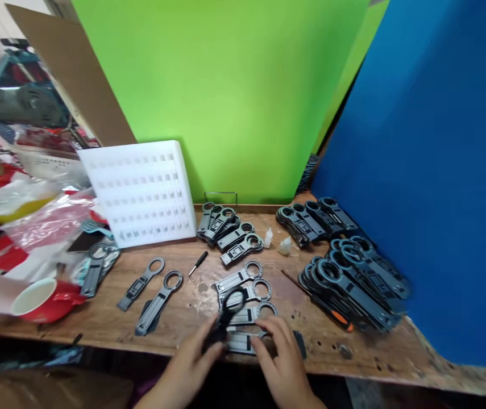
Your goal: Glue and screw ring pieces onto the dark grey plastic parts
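My left hand [200, 352], at the front edge of the bench, is closed around a black ring-ended plastic part [235, 301] that stands tilted up, ring uppermost. My right hand [279, 355] has its thumb and fingers curled on the ring end of a flat grey ring-ended part [240, 342] lying nearest me. Its fingertips partly hide that ring. Beyond it, several more grey ring-ended parts [249, 292] lie in a column, rings to the right. Two others, a grey part [140, 284] and a second grey part [160, 304], lie to the left.
Large piles of ring-ended parts [353, 278] lie at right, beside an orange-tipped tool [341, 319]. A small screwdriver [199, 263] and small bottles [269, 237] lie mid-bench. A white foam block [140, 196], red cup [46, 300], green panel [225, 102] and blue panel [430, 170] surround the bench.
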Action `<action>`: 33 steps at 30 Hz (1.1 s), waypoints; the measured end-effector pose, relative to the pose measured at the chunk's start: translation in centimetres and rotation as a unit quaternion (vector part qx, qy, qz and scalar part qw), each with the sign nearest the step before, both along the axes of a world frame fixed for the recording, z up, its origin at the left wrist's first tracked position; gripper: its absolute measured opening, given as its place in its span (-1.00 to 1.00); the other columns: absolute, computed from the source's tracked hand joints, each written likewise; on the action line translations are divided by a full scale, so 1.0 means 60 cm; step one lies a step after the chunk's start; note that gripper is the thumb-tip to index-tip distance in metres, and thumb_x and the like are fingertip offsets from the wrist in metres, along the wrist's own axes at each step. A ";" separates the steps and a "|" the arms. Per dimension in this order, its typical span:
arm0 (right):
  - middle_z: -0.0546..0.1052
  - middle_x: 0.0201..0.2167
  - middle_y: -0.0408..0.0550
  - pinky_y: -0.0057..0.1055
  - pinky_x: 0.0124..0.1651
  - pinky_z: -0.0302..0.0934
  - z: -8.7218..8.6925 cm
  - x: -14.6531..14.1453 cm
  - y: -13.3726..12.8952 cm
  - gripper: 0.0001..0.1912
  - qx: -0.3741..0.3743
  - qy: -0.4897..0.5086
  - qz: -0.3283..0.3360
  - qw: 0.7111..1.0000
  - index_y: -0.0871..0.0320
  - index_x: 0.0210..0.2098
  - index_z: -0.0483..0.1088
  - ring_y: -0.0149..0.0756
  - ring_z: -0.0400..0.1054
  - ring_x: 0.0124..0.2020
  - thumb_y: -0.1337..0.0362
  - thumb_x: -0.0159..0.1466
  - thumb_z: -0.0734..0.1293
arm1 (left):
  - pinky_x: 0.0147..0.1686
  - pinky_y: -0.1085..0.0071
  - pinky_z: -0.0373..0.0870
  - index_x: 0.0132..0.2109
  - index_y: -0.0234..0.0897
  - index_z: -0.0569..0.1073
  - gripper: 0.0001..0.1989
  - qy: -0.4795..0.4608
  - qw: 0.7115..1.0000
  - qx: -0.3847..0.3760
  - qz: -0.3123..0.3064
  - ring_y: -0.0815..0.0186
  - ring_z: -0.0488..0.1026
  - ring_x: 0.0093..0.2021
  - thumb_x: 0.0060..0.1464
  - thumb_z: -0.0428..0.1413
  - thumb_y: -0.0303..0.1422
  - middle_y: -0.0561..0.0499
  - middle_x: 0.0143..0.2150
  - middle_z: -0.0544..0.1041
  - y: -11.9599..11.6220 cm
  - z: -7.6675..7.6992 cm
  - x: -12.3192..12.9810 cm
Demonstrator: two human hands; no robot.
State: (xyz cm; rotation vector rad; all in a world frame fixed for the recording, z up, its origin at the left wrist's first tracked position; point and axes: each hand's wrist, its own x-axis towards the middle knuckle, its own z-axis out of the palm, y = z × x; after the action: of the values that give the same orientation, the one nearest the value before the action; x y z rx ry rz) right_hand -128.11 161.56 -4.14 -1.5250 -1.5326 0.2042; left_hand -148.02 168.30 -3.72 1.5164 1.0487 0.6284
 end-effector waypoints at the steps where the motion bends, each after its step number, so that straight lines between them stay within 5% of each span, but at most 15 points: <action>1: 0.44 -0.23 -0.03 -0.34 -0.14 0.28 -0.004 0.001 0.001 -0.83 -0.001 -0.002 -0.002 1.000 0.05 -0.13 0.32 -0.24 0.36 -0.17 0.26 0.27 0.24 | 0.20 0.06 0.09 0.13 -0.06 0.37 -0.55 0.032 0.998 0.042 0.023 0.08 0.33 0.14 0.05 0.08 -0.23 -0.09 0.10 0.47 0.012 -0.005 -0.022; 6: 0.44 -0.23 -0.04 -0.36 -0.16 0.31 -0.015 -0.002 0.003 -0.84 -0.025 -0.020 0.023 0.999 0.05 -0.16 0.36 -0.26 0.39 -0.18 0.26 0.28 0.22 | 0.06 0.08 0.27 0.08 0.04 0.41 -0.57 0.176 0.966 0.180 0.049 0.07 0.41 -0.05 0.01 0.10 -0.23 -0.10 -0.10 0.50 0.076 -0.040 -0.095; 14: 0.46 -0.24 -0.07 -0.39 -0.18 0.33 -0.020 0.002 -0.010 -0.85 -0.033 -0.053 0.022 0.998 0.01 -0.18 0.38 -0.27 0.40 -0.19 0.24 0.28 0.22 | 0.02 0.14 0.29 0.06 -0.06 0.43 -0.62 0.324 0.869 0.365 0.077 0.11 0.37 0.00 0.13 -0.02 -0.18 -0.12 0.00 0.42 0.125 -0.097 -0.105; 19: 0.46 -0.24 -0.06 -0.40 -0.20 0.34 -0.035 0.007 -0.018 -0.86 -0.053 -0.044 0.020 0.997 0.03 -0.20 0.38 -0.28 0.40 -0.20 0.25 0.28 0.21 | 0.08 0.07 0.22 0.07 -0.26 0.41 -0.50 0.343 0.881 0.226 0.235 -0.01 0.34 0.05 0.04 -0.01 -0.12 -0.21 0.00 0.42 0.147 -0.088 -0.152; 25: 0.47 -0.25 -0.08 -0.41 -0.17 0.31 -0.023 -0.006 -0.008 -0.86 -0.050 -0.022 0.056 0.997 0.03 -0.19 0.37 -0.30 0.39 -0.20 0.28 0.28 0.22 | 0.12 0.01 0.15 0.01 -0.29 0.44 -0.48 0.276 0.904 0.146 0.293 -0.07 0.33 0.07 -0.03 0.01 -0.08 -0.23 -0.04 0.47 0.171 -0.070 -0.198; 28: 0.48 -0.26 -0.08 -0.42 -0.17 0.29 -0.011 -0.016 -0.001 -0.85 -0.060 -0.009 0.076 0.995 0.05 -0.17 0.36 -0.32 0.39 -0.20 0.30 0.30 0.19 | 0.11 0.08 0.21 -0.03 -0.30 0.43 -0.50 0.197 0.914 0.115 0.336 0.00 0.32 0.11 0.01 -0.08 -0.07 -0.20 -0.01 0.48 0.158 -0.062 -0.197; 33: 0.50 -0.28 -0.08 -0.42 -0.20 0.25 0.010 -0.047 0.012 -0.84 -0.112 -0.021 0.156 0.981 0.07 -0.18 0.37 -0.30 0.39 -0.23 0.35 0.27 0.20 | -0.21 0.22 0.46 -0.05 -0.33 0.42 -0.44 0.003 0.939 0.009 0.343 0.12 0.53 -0.21 0.02 -0.09 0.01 -0.10 -0.27 0.58 0.115 -0.058 -0.154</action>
State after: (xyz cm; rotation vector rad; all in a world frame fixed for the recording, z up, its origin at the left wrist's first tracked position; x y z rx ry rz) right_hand -130.93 162.28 -3.57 -1.4576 -1.8291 0.5436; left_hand -157.25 175.18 -7.20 1.1418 1.5935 1.1114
